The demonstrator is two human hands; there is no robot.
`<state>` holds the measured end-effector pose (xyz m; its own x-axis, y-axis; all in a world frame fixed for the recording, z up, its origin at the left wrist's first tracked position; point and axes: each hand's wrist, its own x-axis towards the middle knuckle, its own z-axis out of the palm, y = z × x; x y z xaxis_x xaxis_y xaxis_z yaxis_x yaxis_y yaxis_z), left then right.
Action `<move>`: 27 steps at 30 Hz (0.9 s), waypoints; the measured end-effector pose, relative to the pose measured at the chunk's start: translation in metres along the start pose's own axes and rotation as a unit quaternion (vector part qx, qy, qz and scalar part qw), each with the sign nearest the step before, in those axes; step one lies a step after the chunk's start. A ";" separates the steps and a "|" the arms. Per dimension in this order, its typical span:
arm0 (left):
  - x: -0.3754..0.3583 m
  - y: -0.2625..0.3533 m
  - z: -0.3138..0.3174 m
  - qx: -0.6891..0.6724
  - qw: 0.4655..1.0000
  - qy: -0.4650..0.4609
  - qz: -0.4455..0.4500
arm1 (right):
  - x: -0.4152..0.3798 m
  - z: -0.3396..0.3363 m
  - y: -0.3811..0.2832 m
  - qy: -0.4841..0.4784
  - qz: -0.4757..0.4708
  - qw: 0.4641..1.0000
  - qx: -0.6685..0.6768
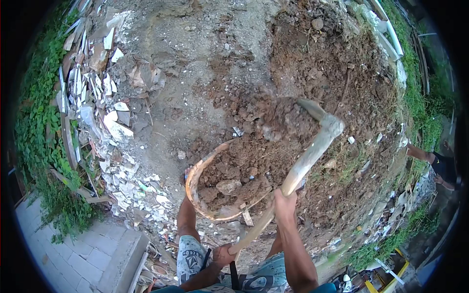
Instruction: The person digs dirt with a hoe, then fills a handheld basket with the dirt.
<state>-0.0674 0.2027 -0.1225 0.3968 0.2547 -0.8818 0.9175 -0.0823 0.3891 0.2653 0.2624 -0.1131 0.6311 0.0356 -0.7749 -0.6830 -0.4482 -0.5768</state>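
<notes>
A hoe with a long pale wooden handle runs from the lower middle up to the right. My right hand is wrapped round the handle at mid-length. Near the handle's lower end, my left hand grips it too. The metal blade at the top lies against loose brown soil. Below and left of the blade, a shallow round pan with a worn orange-brown rim holds soil and stones, partly under the handle. A larger stone sits in that pan.
Broken white tiles and rubble lie along the left. A paved block surface is at the lower left. Dug earth spreads on the upper right. Another person is at the far right edge, beside green plants.
</notes>
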 end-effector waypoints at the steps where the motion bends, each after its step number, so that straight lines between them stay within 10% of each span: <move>1: -0.019 -0.032 0.023 0.020 0.997 -0.067 -0.028 | -0.032 -0.001 0.015 0.002 0.011 1.000 0.008; 5: -0.061 -0.085 0.057 0.249 0.945 -0.170 -0.131 | -0.105 -0.030 0.101 -0.005 0.082 0.996 0.031; 8: -0.074 -0.138 0.100 0.105 0.969 0.037 -0.222 | -0.115 -0.043 0.128 -0.018 0.107 0.987 0.116; 12: -0.061 -0.092 0.071 0.163 0.958 0.001 -0.237 | -0.127 -0.056 0.114 -0.036 0.110 0.983 0.144; 20: 0.021 -0.091 0.055 0.159 0.986 0.054 0.016 | -0.123 -0.048 0.049 -0.041 -0.024 0.988 0.148; 23: 0.045 0.005 0.032 0.000 0.942 0.036 0.334 | -0.091 -0.059 -0.068 0.031 -0.093 0.990 0.098; 27: 0.102 0.207 -0.035 -0.176 0.911 -0.083 0.365 | -0.072 -0.076 -0.233 0.040 -0.320 0.946 0.000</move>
<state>0.1623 0.2459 -0.1228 0.9226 0.1053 -0.3711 0.3542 0.1500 0.9231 0.4075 0.2964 0.0968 0.9414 0.2328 -0.2441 -0.1504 -0.3578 -0.9216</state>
